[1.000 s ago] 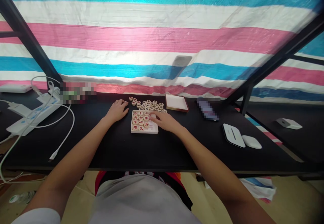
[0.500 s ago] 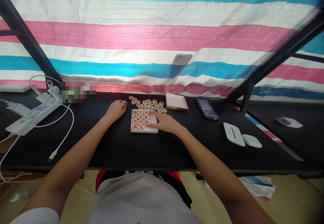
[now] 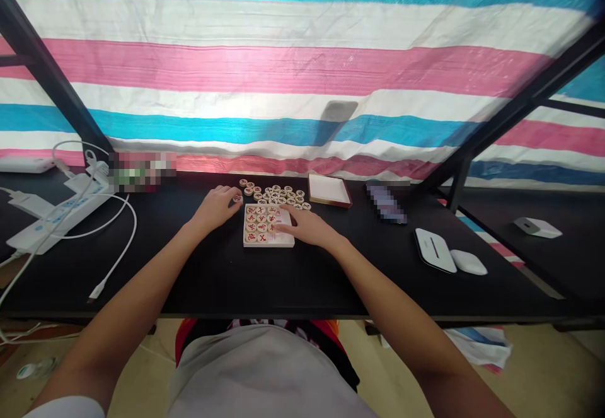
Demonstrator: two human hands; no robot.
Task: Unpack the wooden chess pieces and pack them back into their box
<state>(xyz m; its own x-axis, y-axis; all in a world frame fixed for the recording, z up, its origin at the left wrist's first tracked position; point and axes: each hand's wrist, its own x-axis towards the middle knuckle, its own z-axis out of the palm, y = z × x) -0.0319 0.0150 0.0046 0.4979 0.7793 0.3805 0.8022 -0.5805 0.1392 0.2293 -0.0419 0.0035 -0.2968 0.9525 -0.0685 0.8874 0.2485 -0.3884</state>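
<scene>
My left hand (image 3: 218, 205) pinches a round Chinese chess piece (image 3: 237, 198) with a red character, left of the loose pieces. In front of me lies a shallow white box (image 3: 286, 239), partly filled with rows of red-marked chess pieces (image 3: 256, 219). My right hand (image 3: 307, 224) grips the box at its right side, thumb and fingers reaching over the edge and hiding part of the right column. Just behind the box, several loose chess pieces (image 3: 282, 195) are spread on the black table (image 3: 265, 285), most with dark characters and a few red ones at left.
The box lid (image 3: 329, 189) lies inside up behind my right hand. Farther right are a phone (image 3: 386, 202), a flat white device (image 3: 435, 250) and a white rounded case (image 3: 468, 262). At left sit a power strip (image 3: 57, 219) and a white cable (image 3: 111, 270). A striped sheet (image 3: 302, 71) hangs behind.
My left hand has shifted slightly right, and the piece at its fingertips now shows its red face. My right hand stays at the box, its thumb slightly higher.
</scene>
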